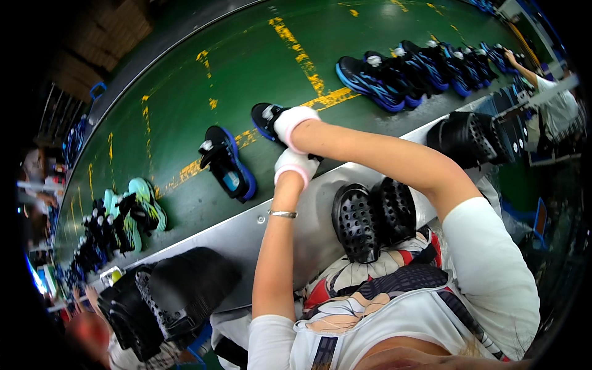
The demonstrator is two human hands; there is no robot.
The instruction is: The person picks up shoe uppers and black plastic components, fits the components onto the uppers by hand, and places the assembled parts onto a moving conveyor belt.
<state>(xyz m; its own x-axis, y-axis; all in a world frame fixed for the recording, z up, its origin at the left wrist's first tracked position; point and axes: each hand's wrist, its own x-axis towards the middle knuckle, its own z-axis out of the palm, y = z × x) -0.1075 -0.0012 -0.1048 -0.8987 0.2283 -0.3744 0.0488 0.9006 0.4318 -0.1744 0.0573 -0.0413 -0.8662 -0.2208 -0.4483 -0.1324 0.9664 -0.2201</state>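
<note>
A black sneaker with a blue sole [261,122] lies at the near edge of the green belt, partly covered by my hands. My right hand [296,125], in a white glove with a pink cuff, is closed on its upper side; the arm reaches across from the right. Just below, my left hand [292,163] in a matching glove is closed at the shoe's nearer part. Most fingertips are hidden by gloves and shoe. Another black sneaker with a blue sole [229,165] lies on its own to the left.
A metal ledge [308,213] runs along the belt [240,68]. Perforated black pads [356,222] stand before me, with more black padded pieces [191,280] left and right [462,139]. Sneakers line the belt at right [376,80] and left [143,203]. Co-workers are at both sides.
</note>
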